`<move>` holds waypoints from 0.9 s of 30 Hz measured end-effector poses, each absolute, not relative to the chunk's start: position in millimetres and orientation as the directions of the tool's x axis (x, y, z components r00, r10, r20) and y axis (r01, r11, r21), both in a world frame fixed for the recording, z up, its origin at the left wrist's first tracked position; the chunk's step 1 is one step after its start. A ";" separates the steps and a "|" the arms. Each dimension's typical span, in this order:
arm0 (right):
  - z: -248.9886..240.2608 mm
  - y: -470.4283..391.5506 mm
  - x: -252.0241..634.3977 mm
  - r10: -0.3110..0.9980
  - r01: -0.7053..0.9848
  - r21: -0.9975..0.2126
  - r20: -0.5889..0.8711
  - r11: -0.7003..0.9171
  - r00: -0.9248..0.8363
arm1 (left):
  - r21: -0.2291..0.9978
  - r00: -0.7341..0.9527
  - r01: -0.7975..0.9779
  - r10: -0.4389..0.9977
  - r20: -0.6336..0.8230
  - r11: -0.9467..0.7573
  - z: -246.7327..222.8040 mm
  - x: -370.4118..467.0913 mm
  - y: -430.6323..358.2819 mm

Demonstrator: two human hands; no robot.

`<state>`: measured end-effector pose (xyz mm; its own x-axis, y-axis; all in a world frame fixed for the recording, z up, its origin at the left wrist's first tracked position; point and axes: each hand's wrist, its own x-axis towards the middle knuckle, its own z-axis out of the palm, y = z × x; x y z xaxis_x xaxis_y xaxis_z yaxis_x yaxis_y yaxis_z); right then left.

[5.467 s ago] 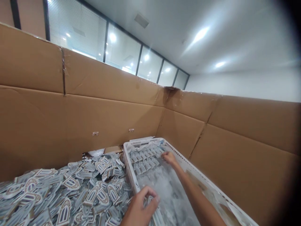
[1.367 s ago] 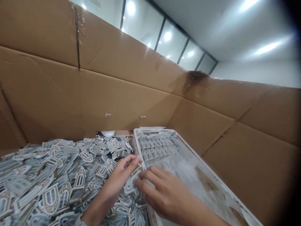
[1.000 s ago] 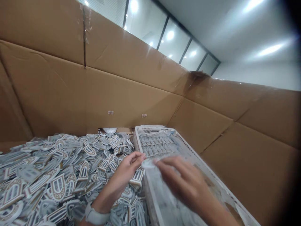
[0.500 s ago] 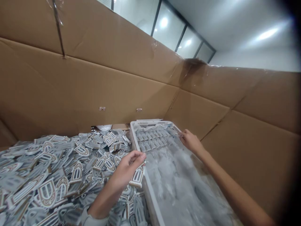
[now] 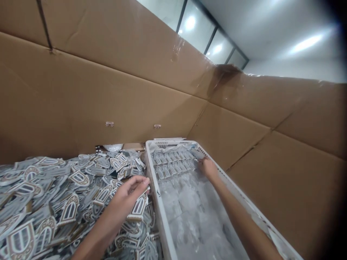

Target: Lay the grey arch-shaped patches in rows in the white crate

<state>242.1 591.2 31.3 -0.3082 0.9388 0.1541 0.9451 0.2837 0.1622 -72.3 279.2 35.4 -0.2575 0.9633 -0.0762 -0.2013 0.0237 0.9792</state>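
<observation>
My left hand [image 5: 130,193] is closed in a pinch beside the crate's left rim. A thin white edge shows at its fingertips, and an arched window-shaped piece [image 5: 138,207] with white bars and a brown border hangs just below them. Inside the crate, my right hand [image 5: 209,169] is closed near the far right side. Its fingers are on a pale grey flat piece [image 5: 197,154], too blurred for detail. To its left, two rows of grey arched pieces [image 5: 175,162] lie side by side in the white plastic crate [image 5: 159,206].
A heap of loose arched window pieces [image 5: 51,195] spreads across the left. Clear plastic film [image 5: 189,202] covers the lower layer in the crate. Tall cardboard walls [image 5: 108,86] rise behind and to the right. Two small pink bits [image 5: 109,124] stick to the back wall.
My right hand has moved left and down inside the crate, bringing the pale piece closer to the rows. My left hand keeps its pinch. The whole view has shifted slightly.
</observation>
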 end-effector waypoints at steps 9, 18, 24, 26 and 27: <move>46.5 582.0 233.5 0.918 0.920 0.091 0.075 0.382 -0.389 | 0.982 -0.257 -0.180 0.962 -0.096 0.050 47.5 -68.0 275.8; 113.8 464.0 186.5 0.636 0.658 -0.059 0.335 0.751 -0.696 | 0.992 -0.258 -0.126 0.965 -0.048 0.016 54.3 -61.6 274.4; 133.1 311.2 143.4 0.128 0.195 0.087 0.495 0.977 -0.859 | 0.995 -0.199 -0.082 0.979 0.042 -0.059 54.5 -58.0 269.8; 131.8 284.0 136.2 0.059 0.146 0.150 0.468 0.978 -0.882 | 0.996 -0.205 -0.048 0.977 0.062 -0.073 57.5 -57.9 268.2; 130.2 276.6 134.3 0.050 0.140 0.165 0.458 0.976 -0.888 | 0.996 -0.202 -0.030 0.977 0.074 -0.081 59.3 -58.1 267.6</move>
<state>134.3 276.6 130.2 -0.8877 0.0502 0.4576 0.1401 0.9763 0.1648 -58.1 267.6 59.3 -0.2018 0.9767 0.0735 -0.0301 -0.0812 0.9962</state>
